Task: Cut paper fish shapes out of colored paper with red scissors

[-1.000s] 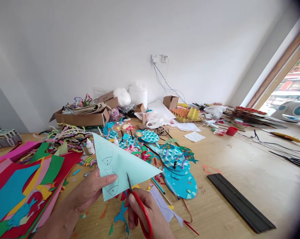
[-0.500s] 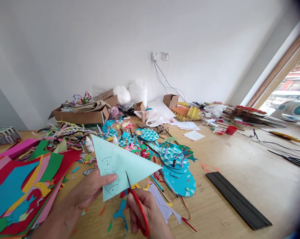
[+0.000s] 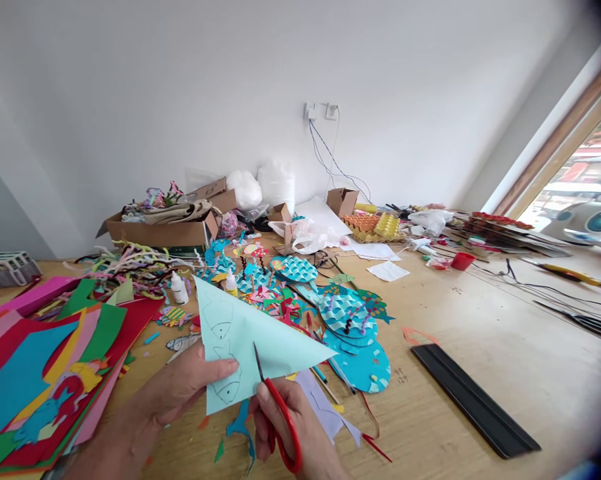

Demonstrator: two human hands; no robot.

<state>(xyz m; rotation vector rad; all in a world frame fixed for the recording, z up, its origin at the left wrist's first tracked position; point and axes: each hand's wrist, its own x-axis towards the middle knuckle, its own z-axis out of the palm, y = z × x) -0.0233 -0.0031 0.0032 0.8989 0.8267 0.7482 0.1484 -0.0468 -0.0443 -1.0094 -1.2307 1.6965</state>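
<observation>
A sheet of light blue paper [image 3: 275, 343], roughly triangular, hangs above the table with two fish outlines drawn in dark line near its left side. My left hand [image 3: 188, 383] pinches its lower left part, thumb on top over the lower fish drawing. Red-handled scissors [image 3: 286, 427] sit in my right hand [image 3: 295, 413], fingers wrapped about the handles. Their dark blade points up and lies across the front of the paper near its lower edge; the other blade is hidden behind the sheet. Blue paper offcuts [image 3: 240, 427] and a lilac paper piece [image 3: 323, 407] lie below.
Coloured paper sheets [image 3: 20, 373] are stacked at left. Behind the hands lie blue paper fish crafts [image 3: 348, 313], a glue bottle [image 3: 179, 289] and pipe cleaners [image 3: 130, 267]. A long black tray [image 3: 473, 400] rests at right; a cardboard box [image 3: 160, 233] stands near the wall.
The light blue paper has shifted slightly right and down and tilted a little, with my left hand moving along. The scissors sit slightly lower, their blade still at the paper.
</observation>
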